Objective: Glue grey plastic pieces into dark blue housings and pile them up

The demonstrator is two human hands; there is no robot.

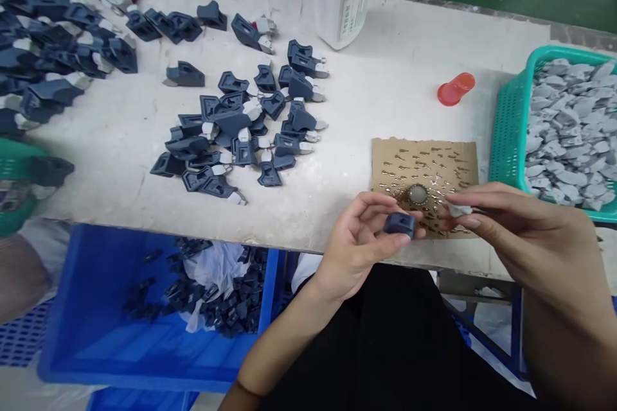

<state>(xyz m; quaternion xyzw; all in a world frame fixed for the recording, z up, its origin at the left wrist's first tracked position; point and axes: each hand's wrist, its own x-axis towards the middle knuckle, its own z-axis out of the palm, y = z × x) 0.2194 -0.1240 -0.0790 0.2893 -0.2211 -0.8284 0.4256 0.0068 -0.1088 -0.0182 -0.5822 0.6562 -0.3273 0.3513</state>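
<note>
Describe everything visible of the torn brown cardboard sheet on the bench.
The torn brown cardboard sheet lies flat on the white bench. Small dark teardrop-shaped marks with metallic glints cover it, and a round grey disc in a beaded rim sits near its lower edge. The left hand and right hand partly cover that edge.

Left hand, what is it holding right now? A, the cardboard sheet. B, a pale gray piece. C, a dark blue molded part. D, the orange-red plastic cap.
C. The left hand pinches a dark blue molded part between its thumb and fingers, while the pale gray piece is in the right hand.
</note>
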